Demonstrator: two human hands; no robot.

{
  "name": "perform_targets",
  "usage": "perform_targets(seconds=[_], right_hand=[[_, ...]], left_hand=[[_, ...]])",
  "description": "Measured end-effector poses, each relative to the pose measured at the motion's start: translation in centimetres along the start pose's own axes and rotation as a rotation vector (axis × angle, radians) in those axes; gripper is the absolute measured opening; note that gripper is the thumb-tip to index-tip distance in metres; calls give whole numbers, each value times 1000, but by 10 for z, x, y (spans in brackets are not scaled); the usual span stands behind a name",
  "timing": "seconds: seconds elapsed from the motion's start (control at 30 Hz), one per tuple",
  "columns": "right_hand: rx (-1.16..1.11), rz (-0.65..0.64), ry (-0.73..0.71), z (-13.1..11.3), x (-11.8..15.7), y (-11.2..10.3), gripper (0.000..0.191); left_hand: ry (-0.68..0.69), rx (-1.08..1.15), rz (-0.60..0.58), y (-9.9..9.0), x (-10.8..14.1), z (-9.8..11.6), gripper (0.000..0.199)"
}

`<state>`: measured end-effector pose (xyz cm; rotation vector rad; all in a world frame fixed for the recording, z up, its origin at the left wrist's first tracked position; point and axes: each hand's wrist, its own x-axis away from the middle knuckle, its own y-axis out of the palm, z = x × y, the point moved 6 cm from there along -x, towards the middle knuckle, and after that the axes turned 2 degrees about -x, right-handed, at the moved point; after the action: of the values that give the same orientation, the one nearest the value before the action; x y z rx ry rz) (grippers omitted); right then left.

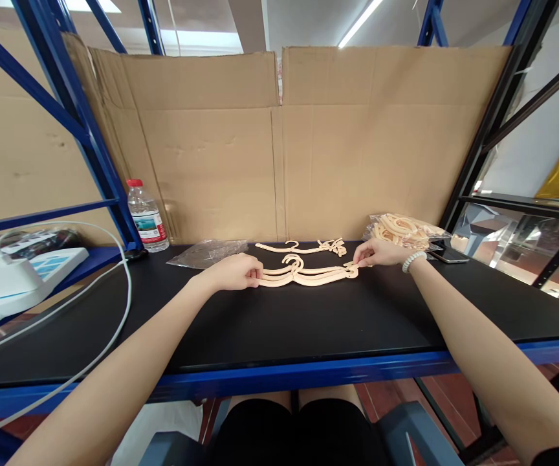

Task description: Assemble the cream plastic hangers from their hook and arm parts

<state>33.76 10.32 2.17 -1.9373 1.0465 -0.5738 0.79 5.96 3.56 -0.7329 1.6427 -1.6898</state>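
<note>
A small stack of beige hangers point(303, 277) lies on the black tabletop point(299, 330), hooks pointing away from me. My left hand point(241, 270) grips the stack's left end with its fingers closed. At the right end, my right hand point(375, 252) pinches the tips of the hangers between thumb and fingers. Just behind the stack lies another beige hanger point(279, 248), with a small cluster of beige pieces point(334, 246) at its right end. How many hangers are in the stack I cannot make out.
A clear plastic bag point(206, 253) lies left of the hangers. Bagged beige hangers point(400, 230) and a phone point(448, 254) sit at the right. A water bottle point(147, 217) stands back left. A white cable point(127, 291) crosses the left side. Cardboard point(211, 155) walls the back.
</note>
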Motion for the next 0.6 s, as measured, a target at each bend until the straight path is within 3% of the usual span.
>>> perform_targets(seconds=[0.6], right_hand=[[59, 98, 69, 10, -7, 0, 35]], left_hand=[[-23, -61, 49, -2, -1, -2, 6]])
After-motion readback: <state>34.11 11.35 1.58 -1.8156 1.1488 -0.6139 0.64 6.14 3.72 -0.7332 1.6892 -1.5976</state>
